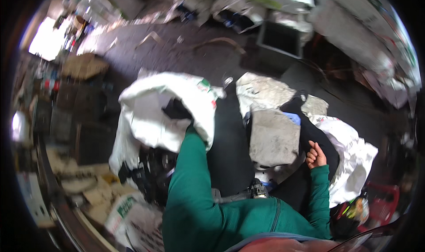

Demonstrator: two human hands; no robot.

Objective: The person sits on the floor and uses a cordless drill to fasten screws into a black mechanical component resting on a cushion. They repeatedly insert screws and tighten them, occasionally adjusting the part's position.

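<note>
My left arm, in a green sleeve, reaches into the mouth of a white sack (139, 119) with green and red print. At its end a dark shape (177, 109) shows inside the opening. Whether it is my left hand in a glove or a dark thing in front of the hand, I cannot tell; the fingers do not show. My right hand (315, 156) is bare and loosely closed beside my right thigh, with nothing visible in it. Between my legs sits a grey, dirt-stained block-like thing (274, 139), with a bit of blue at its upper corner.
A crumpled, stained white sack (261, 90) lies beyond the block. Another white sack (354, 159) lies right of my leg, near a red plastic chair or crate (383, 203). A dark open bin (280, 42) stands farther off. Cardboard (84, 66) and clutter fill the left side.
</note>
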